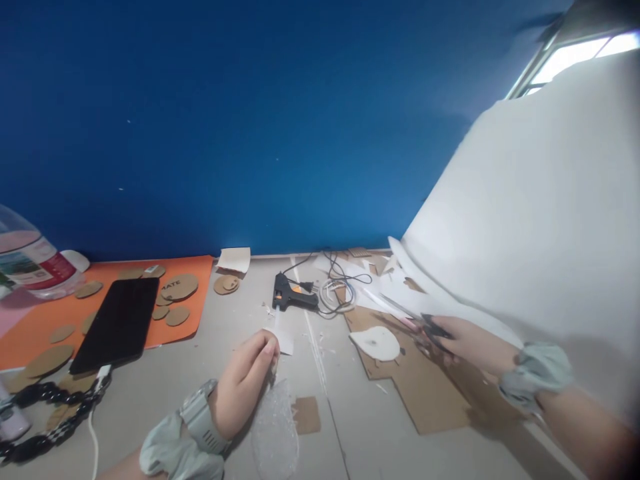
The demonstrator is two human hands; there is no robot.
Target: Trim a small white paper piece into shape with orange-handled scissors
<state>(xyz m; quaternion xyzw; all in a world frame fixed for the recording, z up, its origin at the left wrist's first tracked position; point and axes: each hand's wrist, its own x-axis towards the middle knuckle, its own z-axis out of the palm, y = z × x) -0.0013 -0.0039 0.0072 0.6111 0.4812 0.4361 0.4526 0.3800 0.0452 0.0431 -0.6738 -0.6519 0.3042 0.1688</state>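
Note:
My right hand (pixel 473 343) is closed around the dark handles of a pair of scissors (pixel 400 307), whose blades point up and left over the cardboard. My left hand (pixel 247 373) has its fingers curled together; whatever they may hold is hidden. Just beyond those fingers lies a small white paper piece (pixel 286 342), and below them a clear plastic piece (pixel 275 433). A black glue gun (pixel 295 298) rests on its side farther back. Between the hands, a white rounded cutout (pixel 377 343) sits on a brown cardboard sheet (pixel 425 397).
A phone (pixel 117 323) with a cable lies over orange paper (pixel 200 280) among several cardboard discs (pixel 180 287). A plastic bottle (pixel 37 260) stands far left. Coiled cords (pixel 337 297) lie behind the cardboard. A large white sheet (pixel 540 200) rises at right; a blue wall (pixel 300 133) closes the back.

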